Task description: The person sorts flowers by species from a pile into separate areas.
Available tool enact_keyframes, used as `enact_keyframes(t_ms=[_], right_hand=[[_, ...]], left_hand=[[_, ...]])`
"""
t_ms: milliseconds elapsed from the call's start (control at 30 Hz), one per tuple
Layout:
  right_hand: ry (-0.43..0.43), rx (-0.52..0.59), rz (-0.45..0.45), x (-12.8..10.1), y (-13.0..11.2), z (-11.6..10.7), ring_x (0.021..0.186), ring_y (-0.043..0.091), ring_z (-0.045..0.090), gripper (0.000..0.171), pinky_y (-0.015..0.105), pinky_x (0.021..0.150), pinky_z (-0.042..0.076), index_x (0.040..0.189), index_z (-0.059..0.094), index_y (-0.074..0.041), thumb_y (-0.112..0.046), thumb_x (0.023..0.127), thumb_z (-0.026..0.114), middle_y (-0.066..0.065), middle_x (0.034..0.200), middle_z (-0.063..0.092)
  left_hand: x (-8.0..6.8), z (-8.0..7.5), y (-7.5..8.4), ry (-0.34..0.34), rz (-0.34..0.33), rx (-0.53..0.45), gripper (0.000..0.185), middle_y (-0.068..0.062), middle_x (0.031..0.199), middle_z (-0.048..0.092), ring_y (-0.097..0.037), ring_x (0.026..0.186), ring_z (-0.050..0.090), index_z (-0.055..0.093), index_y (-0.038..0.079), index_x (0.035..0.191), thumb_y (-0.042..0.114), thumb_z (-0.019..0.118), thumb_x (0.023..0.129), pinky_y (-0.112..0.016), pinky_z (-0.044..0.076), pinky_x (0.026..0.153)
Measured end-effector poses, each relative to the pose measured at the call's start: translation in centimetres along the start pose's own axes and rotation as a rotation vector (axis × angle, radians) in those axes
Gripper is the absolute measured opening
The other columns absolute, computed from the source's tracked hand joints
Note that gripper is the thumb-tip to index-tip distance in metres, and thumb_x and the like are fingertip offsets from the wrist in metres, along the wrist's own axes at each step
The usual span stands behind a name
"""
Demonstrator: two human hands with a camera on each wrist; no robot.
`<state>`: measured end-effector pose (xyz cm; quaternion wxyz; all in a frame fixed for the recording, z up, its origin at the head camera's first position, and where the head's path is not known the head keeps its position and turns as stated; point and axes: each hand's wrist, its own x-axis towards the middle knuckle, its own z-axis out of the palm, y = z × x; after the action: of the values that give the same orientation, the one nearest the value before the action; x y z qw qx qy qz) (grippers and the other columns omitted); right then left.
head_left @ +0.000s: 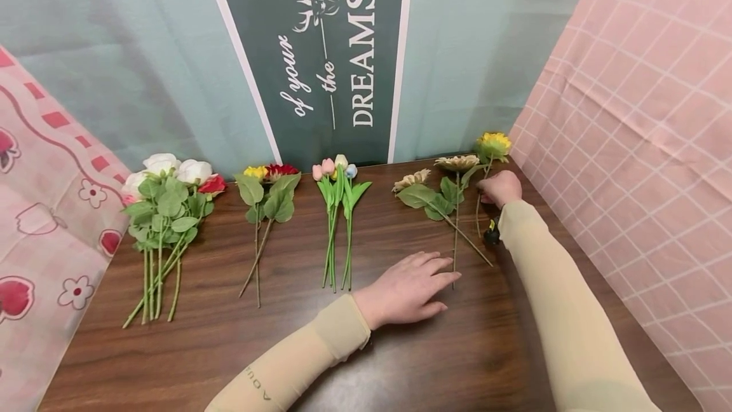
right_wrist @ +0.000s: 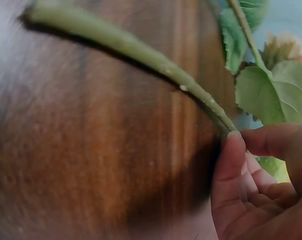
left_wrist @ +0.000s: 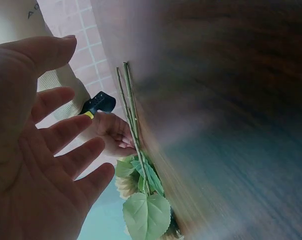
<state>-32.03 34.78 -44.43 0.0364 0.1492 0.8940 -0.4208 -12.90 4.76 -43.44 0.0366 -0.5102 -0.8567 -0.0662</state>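
My right hand pinches the green stem of a yellow sunflower between thumb and finger, at the table's back right corner. The stem's cut end points toward the front of the table. Left of that hand, two beige flowers with green leaves lie with their stems crossed. My left hand holds nothing. Its fingers are spread, palm down over the table, with the fingertips close to the lower end of a beige flower's stem. In the left wrist view, the fingers show apart from the stems.
Across the brown wooden table lie white and red roses at left, a yellow and a red flower, and several tulips mid-table. A printed curtain stands behind; pink checked cloth walls the right side.
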Motion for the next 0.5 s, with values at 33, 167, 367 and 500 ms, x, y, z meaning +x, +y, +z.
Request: enact_keyframes(t_ms=[33, 167, 367, 500], right_hand=[[-0.004, 0.051, 0.019, 0.0, 0.1, -0.2, 0.054, 0.014, 0.069, 0.025, 0.03, 0.057, 0.06, 0.095, 0.069, 0.011, -0.013, 0.092, 0.067, 0.002, 0.057, 0.066], [-0.031, 0.282, 0.056, -0.5, 0.5, -0.7, 0.055, 0.009, 0.068, 0.034, 0.028, 0.061, 0.061, 0.117, 0.062, 0.019, -0.008, 0.097, 0.064, 0.001, 0.064, 0.068], [-0.016, 0.463, -0.036, -2.0, 0.6, -1.7, 0.058, 0.007, 0.066, 0.031, 0.023, 0.059, 0.06, 0.12, 0.057, 0.02, -0.004, 0.1, 0.059, 0.002, 0.07, 0.068], [-0.001, 0.499, -0.115, -3.3, -0.2, -2.5, 0.06, 0.007, 0.065, 0.024, 0.022, 0.058, 0.059, 0.113, 0.057, 0.015, -0.005, 0.1, 0.06, 0.0, 0.07, 0.067]], left_hand=[[0.0, 0.0, 0.0, 0.001, -0.002, -0.004, 0.061, -0.009, 0.158, 0.044, -0.028, 0.147, 0.036, 0.048, 0.018, 0.153, 0.046, 0.062, 0.101, -0.038, 0.023, 0.123], [-0.3, -0.2, -0.3, 0.017, -0.015, -0.025, 0.06, -0.009, 0.157, 0.045, -0.027, 0.147, 0.037, 0.049, 0.018, 0.152, 0.045, 0.062, 0.101, -0.037, 0.023, 0.123], [-1.2, -0.6, -1.3, 0.044, -0.076, -0.125, 0.053, -0.008, 0.156, 0.047, -0.026, 0.145, 0.041, 0.053, 0.017, 0.15, 0.041, 0.06, 0.103, -0.038, 0.03, 0.121], [-2.1, -0.8, -2.2, 0.074, -0.15, -0.213, 0.049, -0.005, 0.154, 0.049, -0.023, 0.142, 0.044, 0.056, 0.016, 0.148, 0.037, 0.06, 0.104, -0.038, 0.034, 0.118]])
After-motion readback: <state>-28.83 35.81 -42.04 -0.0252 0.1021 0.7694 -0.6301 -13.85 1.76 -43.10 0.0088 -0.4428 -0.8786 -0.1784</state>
